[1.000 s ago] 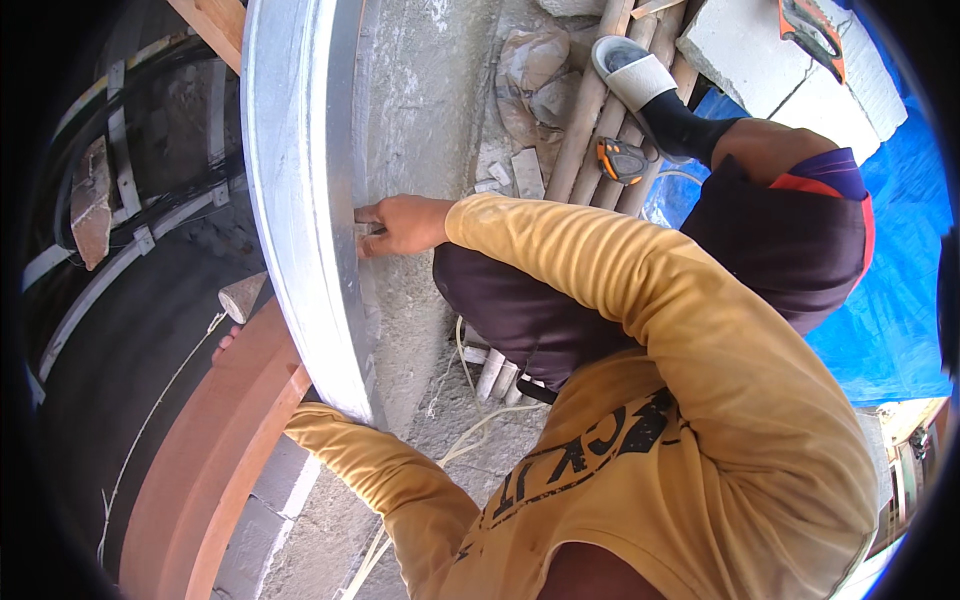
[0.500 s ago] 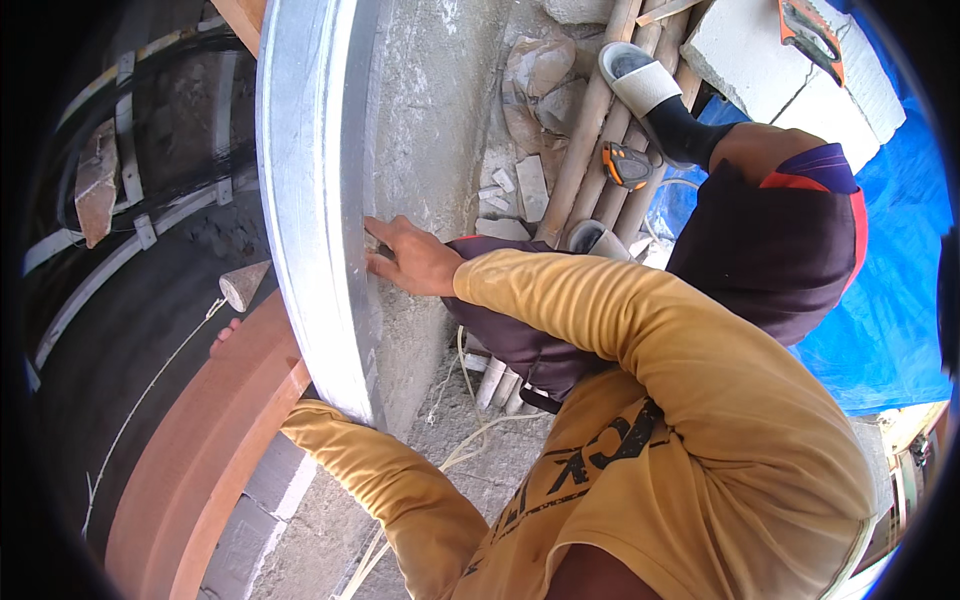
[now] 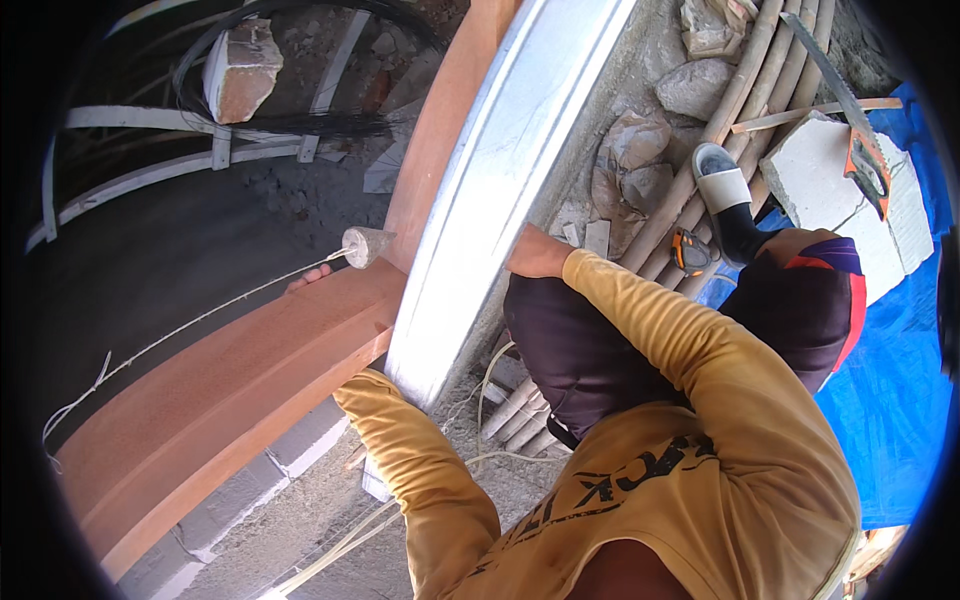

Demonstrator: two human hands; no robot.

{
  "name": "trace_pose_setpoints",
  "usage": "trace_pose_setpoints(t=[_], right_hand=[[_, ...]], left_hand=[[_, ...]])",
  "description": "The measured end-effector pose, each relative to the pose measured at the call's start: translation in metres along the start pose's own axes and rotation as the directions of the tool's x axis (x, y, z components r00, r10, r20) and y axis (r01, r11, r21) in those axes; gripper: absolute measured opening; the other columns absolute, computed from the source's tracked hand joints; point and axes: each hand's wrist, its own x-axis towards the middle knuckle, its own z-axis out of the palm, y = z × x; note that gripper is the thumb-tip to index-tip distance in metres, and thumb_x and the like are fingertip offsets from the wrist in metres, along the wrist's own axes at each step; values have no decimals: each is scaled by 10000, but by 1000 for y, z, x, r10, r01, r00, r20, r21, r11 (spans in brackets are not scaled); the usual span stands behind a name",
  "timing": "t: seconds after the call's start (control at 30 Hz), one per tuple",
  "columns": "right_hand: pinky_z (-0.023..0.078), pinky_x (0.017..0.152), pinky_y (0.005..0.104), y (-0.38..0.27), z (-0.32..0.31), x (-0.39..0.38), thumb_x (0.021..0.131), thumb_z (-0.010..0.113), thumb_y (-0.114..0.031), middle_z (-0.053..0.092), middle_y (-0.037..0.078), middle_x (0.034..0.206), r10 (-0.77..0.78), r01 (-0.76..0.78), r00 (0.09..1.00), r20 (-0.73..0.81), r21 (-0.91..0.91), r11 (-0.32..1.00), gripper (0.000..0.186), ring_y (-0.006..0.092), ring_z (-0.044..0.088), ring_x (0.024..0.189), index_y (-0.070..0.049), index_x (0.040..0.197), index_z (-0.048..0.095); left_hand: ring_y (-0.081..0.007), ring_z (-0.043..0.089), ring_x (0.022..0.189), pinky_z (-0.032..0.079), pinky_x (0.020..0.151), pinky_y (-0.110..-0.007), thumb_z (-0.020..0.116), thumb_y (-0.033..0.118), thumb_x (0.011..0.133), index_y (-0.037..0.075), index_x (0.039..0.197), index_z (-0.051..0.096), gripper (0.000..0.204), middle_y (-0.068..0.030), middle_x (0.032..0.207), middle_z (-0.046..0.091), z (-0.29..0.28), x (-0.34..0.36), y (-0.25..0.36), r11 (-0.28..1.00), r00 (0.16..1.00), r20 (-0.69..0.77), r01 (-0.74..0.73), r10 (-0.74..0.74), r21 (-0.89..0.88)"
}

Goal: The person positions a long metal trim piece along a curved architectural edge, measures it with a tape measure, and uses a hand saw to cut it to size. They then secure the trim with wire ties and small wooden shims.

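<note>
A reddish-brown wooden frame [image 3: 250,375] with a stepped edge runs from the lower left to a corner, where another piece rises. My left hand [image 3: 310,279] reaches beneath it; only its fingertips show, curled over the far edge. A long silver metal straightedge [image 3: 470,190] lies slantwise against the frame's corner. My right hand [image 3: 540,252] is at the straightedge's right side, its fingers hidden behind the metal. A grey cone-shaped weight [image 3: 366,246] on a pale string [image 3: 200,317] sits by the frame's inner corner, close to my left fingertips.
Bamboo poles [image 3: 745,140] lie at right under my slippered foot [image 3: 725,190]. An orange-and-black tape measure [image 3: 690,252] rests on them. A handsaw [image 3: 865,165] lies across pale blocks [image 3: 820,165] near a blue tarp [image 3: 890,400]. A broken brick [image 3: 243,72] and coiled wire are at upper left.
The view has shifted, so the straightedge now slants to the upper right. My right hand's fingers, earlier visible at its edge with the index finger extended, have gone behind it. My left hand still grips the frame.
</note>
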Motion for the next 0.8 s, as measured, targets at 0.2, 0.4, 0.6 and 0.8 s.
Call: trace_pose_setpoints(t=[0.2,0.4,0.6,0.8], right_hand=[[429,910,404,-47,-19,1,850,549,-195,571,195,1140,-59,91,991,119,-282,955,419,309,548,1046,-15,1225,504],[375,989,358,-46,-21,-9,894,506,-278,538,174,1240,255,-192,935,248,-254,948,434,273,487,1168,-24,1246,502],[381,975,367,-49,-2,-28,892,493,-200,555,191,1194,19,42,987,159,-371,928,360,304,508,1120,-11,1197,526],[376,979,386,-58,35,-36,886,504,-205,535,206,1211,10,86,957,290,-316,945,367,334,488,1142,-8,1195,520]], left_hand=[[-281,349,1296,303,1070,-453,399,309,947,10,1223,498,419,-162,1357,419,6,-4,36,979,977,57,-204,204,-10],[-311,498,1059,355,1000,-466,424,346,923,-7,1112,519,411,-192,1052,545,-31,3,-2,878,782,452,-245,429,-410],[-308,533,973,405,938,-459,451,353,908,-14,1072,522,408,-174,977,563,-19,1,4,851,809,379,-259,449,-457],[-302,531,978,398,937,-471,465,362,902,-11,1042,542,406,-157,977,575,-7,-4,17,859,794,377,-331,478,-390]])
